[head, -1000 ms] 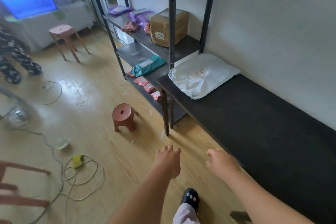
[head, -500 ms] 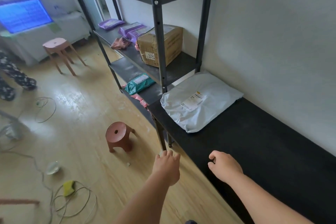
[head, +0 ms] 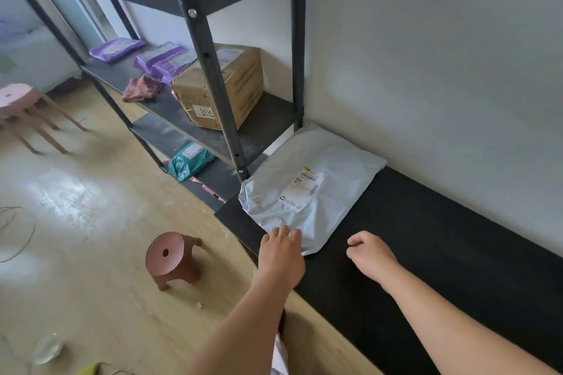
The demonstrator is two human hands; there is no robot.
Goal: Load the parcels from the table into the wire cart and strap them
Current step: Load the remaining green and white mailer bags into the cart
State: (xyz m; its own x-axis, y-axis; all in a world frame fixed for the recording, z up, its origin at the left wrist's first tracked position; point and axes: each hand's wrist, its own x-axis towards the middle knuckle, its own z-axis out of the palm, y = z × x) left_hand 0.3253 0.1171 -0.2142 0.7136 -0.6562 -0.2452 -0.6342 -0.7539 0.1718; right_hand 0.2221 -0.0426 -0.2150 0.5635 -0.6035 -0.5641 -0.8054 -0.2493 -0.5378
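Looking down from the head camera, I can see one big grey parcel [head: 310, 189] lying flat on the black desk [head: 457, 253]. It sits at the far end of the desk, right next to the wall and the metal shelf [head: 213, 70].

The left hand [head: 281, 254] is stretched out, and its fingertips [head: 286, 233] touch the near edge of the parcel. Its grip is loose and has not closed on the bag. The right hand [head: 370, 256] hangs over the desk just beside the parcel's near corner. Its fingers are softly curled and its grip holds nothing.

I think the step is picking up this parcel, and the lift has not begun. Next, both hands need to slide under or pinch the soft edges, one on each side. The bag looks floppy, so it may sag if it is held by one corner. I cannot see the wire cart, so the person will have to turn to find it.
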